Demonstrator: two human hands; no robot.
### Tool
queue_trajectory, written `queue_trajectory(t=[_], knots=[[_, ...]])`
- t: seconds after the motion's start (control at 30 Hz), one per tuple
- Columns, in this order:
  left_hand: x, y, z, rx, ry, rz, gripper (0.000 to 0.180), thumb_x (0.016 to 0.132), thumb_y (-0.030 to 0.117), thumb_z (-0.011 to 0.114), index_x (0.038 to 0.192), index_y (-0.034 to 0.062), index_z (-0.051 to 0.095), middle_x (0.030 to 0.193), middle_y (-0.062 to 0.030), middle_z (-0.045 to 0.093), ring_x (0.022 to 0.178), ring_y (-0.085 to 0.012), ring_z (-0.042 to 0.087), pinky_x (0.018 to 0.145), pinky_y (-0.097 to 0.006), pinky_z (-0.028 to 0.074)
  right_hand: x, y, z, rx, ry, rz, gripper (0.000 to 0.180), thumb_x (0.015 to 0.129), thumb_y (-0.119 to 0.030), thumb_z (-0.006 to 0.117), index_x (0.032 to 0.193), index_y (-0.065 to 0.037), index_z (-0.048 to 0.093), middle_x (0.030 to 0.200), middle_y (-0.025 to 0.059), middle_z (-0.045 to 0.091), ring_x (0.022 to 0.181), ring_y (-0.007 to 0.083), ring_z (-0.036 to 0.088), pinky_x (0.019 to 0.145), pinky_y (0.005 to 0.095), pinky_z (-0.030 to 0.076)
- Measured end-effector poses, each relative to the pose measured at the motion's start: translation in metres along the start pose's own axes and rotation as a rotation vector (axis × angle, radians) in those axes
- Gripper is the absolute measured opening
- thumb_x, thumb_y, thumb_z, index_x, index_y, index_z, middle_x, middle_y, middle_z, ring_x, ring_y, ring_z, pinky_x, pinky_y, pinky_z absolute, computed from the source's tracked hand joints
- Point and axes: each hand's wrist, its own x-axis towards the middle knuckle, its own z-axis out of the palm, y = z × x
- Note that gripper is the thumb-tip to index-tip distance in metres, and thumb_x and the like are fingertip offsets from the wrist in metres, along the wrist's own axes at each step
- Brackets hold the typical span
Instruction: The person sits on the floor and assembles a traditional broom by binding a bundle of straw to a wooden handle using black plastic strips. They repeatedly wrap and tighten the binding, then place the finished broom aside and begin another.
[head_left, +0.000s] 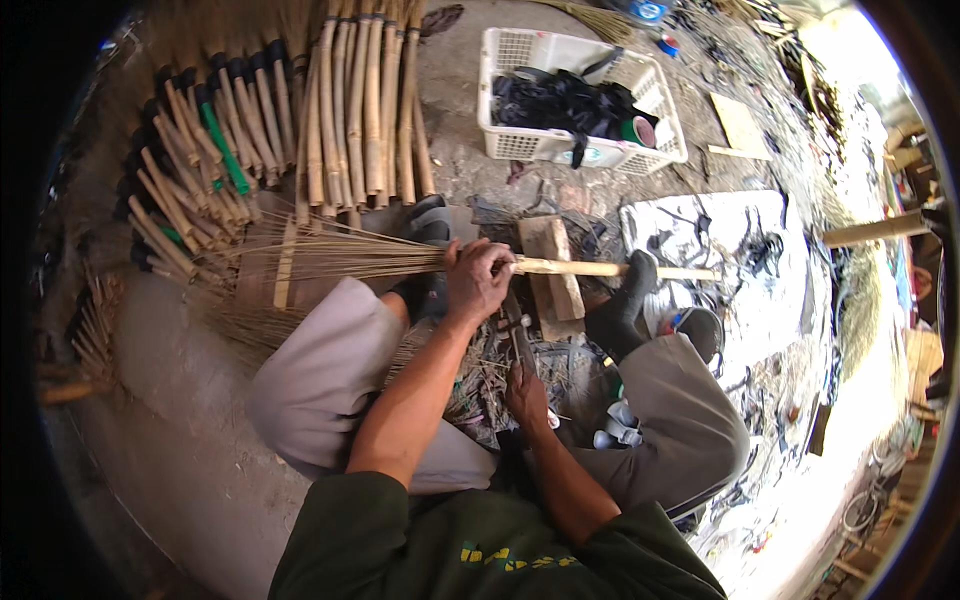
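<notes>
My left hand (pixel 478 280) is closed around a stick broom (pixel 590 268), where its thin, stiff bristles (pixel 350 253) meet the bamboo handle. The bristles fan out to the left and the handle points right, passing over a wooden block (pixel 550 270) and by my right foot (pixel 622 305). Below the left hand, my right hand (pixel 527 395) grips a dark metal tool (pixel 520 340) with a bright pivot-like spot, much like pliers or shears. Its tip reaches up close to the broom by my left hand; whether it touches cannot be made out.
Several bamboo-handled brooms (pixel 365 110) lie in rows at the far left. A white plastic basket (pixel 487 105) with black strips (pixel 565 105) stands at the far side. Right of my foot lies a white sheet (pixel 790 290) with black scraps; a dark round container (pixel 700 333) sits by my right knee.
</notes>
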Motion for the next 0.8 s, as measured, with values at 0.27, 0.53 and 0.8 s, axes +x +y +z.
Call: queue_trajectory(t=[0.27, 0.53, 0.8], knots=[[0.0, 0.002, -0.003, -0.002, -0.038, -0.028, 0.008, 0.088, 0.022, 0.071, 0.093, 0.0169, 0.068, 0.111, -0.0001, 0.07, 0.117, -0.0203, 0.059, 0.115, -0.049, 0.02, 0.041, -0.059, -0.071, 0.436, 0.259, 0.13, 0.043, 0.108, -0.036, 0.039, 0.1, 0.004, 0.054, 0.076, 0.0288, 0.058, 0.07, 0.0481, 0.056, 0.062, 0.0528, 0.041], [-0.002, -0.005, 0.001, 0.032, -0.021, -0.019, 0.014, 0.088, 0.024, 0.071, 0.1, 0.0162, 0.068, 0.111, -0.0016, 0.069, 0.116, -0.0212, 0.059, 0.116, -0.05, 0.02, 0.069, -0.087, -0.099, 0.057, 0.196, 0.103, 0.034, 0.105, -0.035, 0.047, 0.097, -0.003, 0.055, 0.073, 0.0298, 0.061, 0.072, 0.0538, 0.059, 0.062, 0.0595, 0.044], [-0.003, -0.002, 0.001, -0.003, -0.008, 0.001, 0.015, 0.088, 0.022, 0.071, 0.102, 0.0164, 0.069, 0.107, -0.0016, 0.07, 0.115, -0.0202, 0.06, 0.116, -0.049, 0.019, 0.068, -0.088, -0.106, 0.185, 0.234, 0.076, 0.038, 0.106, -0.04, 0.043, 0.094, -0.005, 0.052, 0.076, 0.0309, 0.062, 0.073, 0.0529, 0.06, 0.061, 0.06, 0.043]])
